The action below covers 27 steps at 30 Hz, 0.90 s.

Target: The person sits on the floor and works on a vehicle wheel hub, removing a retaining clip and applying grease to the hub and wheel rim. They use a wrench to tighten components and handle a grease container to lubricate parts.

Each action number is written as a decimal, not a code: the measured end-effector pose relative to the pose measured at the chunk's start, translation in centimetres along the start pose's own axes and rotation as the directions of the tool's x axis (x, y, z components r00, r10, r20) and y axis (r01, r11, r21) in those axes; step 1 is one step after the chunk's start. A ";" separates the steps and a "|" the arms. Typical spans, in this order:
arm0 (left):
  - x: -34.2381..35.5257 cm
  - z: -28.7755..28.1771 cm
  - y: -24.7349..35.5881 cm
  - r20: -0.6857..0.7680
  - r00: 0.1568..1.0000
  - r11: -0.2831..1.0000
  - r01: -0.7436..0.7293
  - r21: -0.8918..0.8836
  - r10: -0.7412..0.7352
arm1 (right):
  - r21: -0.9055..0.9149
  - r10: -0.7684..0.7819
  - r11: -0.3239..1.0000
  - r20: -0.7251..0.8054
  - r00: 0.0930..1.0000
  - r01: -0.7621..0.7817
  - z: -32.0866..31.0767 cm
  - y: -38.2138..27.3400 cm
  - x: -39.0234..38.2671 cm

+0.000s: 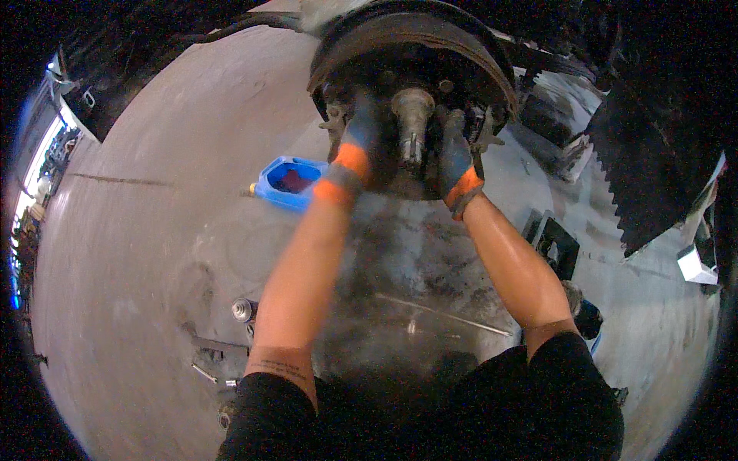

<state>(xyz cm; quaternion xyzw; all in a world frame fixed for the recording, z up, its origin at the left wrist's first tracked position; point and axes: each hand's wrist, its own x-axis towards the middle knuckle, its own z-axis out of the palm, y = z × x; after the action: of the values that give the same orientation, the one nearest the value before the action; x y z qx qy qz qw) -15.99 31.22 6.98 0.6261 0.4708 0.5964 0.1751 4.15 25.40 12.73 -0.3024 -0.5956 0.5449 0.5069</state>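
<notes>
A dirty wheel-end brake assembly with a curved brake shoe hangs in front of me. From its middle a bare metal spindle points toward me. My left hand, in a dark blue-grey glove with an orange cuff, reaches in just left of the spindle; motion smears its fingers. To the right of the spindle, my right hand in a matching glove is closed against the lower inner part of the assembly, beside a metal bracket. What its fingers grip is lost in shadow.
A blue drain pan with dark reddish contents sits on the floor at left. A long metal rod, a spray can and a wrench lie or stand nearer me. A black mud flap hangs at right.
</notes>
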 end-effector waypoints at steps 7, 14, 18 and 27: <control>-2.7 -3.9 8.5 -0.016 0.950 0.950 0.312 0.027 -0.312 | -0.208 -0.121 0.970 0.042 0.992 0.127 -1.7 2.5 0.9; -14.4 -21.1 14.3 0.493 0.842 0.865 -0.401 0.303 0.218 | -0.370 -0.239 0.900 0.024 0.971 0.231 -9.7 3.9 0.9; -31.6 -39.0 19.2 0.316 0.854 0.761 0.134 0.634 -0.414 | -0.441 -0.271 0.873 -0.081 0.959 0.209 -9.7 9.3 -3.0; -72.6 -47.5 19.5 -0.695 -0.080 -0.121 0.993 0.011 -0.714 | -0.790 0.333 0.377 0.603 0.725 0.483 0.0 19.5 -11.4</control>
<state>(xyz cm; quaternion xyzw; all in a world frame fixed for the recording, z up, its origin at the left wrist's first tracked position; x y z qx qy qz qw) -40.65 -52.71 -9.25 -0.0369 0.9361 0.2655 0.2278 3.86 19.37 -9.01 -0.2766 -0.9474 0.1598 0.0179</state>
